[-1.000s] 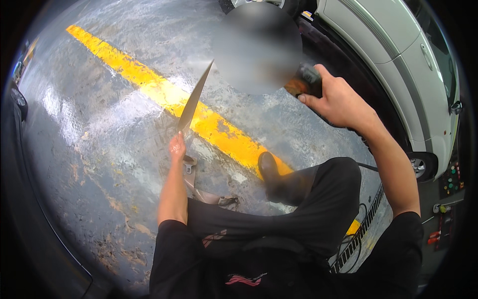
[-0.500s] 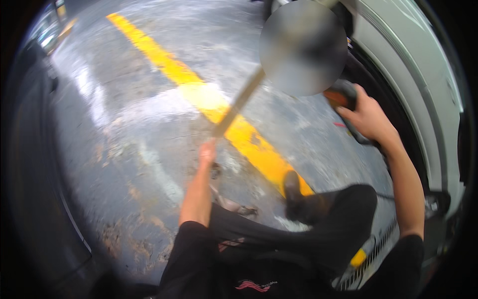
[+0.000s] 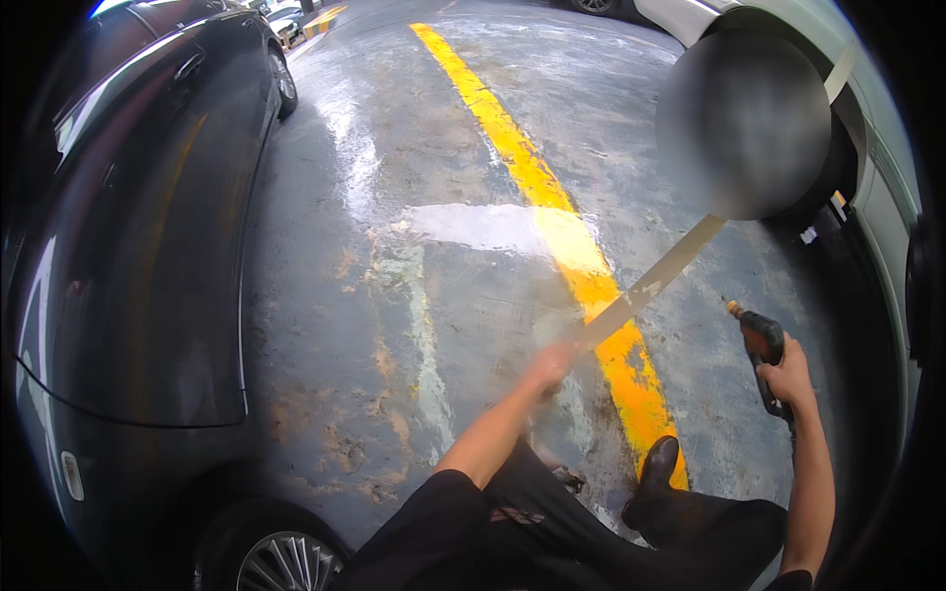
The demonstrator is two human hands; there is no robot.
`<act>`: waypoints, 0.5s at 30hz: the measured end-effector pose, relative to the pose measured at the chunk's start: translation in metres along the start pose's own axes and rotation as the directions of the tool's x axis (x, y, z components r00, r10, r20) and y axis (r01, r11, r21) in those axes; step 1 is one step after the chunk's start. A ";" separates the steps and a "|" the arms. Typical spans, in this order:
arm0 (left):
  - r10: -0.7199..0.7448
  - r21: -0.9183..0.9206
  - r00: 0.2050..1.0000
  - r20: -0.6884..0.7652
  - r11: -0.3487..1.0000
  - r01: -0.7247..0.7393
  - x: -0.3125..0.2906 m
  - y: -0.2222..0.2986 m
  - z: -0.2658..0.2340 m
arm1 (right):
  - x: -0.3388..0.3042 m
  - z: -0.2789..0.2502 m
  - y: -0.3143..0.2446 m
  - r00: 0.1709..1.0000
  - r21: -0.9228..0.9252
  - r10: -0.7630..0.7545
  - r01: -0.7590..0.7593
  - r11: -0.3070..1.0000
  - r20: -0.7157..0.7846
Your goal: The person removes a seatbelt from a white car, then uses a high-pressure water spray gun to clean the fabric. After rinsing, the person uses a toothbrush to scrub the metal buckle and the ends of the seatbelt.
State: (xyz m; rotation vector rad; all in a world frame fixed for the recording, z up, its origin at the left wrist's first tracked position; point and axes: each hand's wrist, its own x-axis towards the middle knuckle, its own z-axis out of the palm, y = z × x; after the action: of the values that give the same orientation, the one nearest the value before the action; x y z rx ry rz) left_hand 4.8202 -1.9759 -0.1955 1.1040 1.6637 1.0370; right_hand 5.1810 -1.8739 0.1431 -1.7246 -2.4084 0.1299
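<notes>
The left hand (image 3: 550, 364), at centre frame, is closed around the lower end of a long pale lance (image 3: 652, 284), which rises toward upper right. The right hand (image 3: 785, 376), lower right, is wrapped around a dark spray gun (image 3: 762, 344). A yellow floor line (image 3: 552, 207) runs below them; a dark car (image 3: 138, 256) fills the left.

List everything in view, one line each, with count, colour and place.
Dark car: one, black, along the left, wheel at lower edge.
Light vehicle: one, white, upper right edge.
Yellow line: one, painted up the grey wet floor.
Wet floor: grey, between the vehicles.
Long strap: one, tan, running taut from the left hand up to the right.
Spray gun: one, dark with orange tip, at right.
Boot: one, black, on the yellow line.
Left hand: grip on the strap, blurred.
Right hand: grip on the spray gun.
</notes>
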 end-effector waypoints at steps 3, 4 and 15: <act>-0.065 -0.144 0.993 0.094 0.987 0.078 -0.013 0.011 -0.020 | 0.022 0.024 -0.028 0.883 0.408 -0.091 -0.120 0.905 0.460; -0.075 -0.201 0.988 0.133 0.974 0.101 -0.024 0.010 -0.021 | 0.023 0.037 -0.041 0.801 0.437 -0.217 -0.061 0.897 0.558; -0.015 -0.509 0.845 0.535 0.792 0.337 -0.063 0.031 -0.056 | 0.027 0.151 -0.172 0.590 0.705 -0.419 -0.419 0.572 0.690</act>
State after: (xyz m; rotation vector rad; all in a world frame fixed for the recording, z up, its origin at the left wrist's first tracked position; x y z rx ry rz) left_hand 4.7893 -2.0369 -0.1372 0.6890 0.8972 0.9335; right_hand 4.9833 -1.8997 0.0270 -1.2211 -2.0400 2.1478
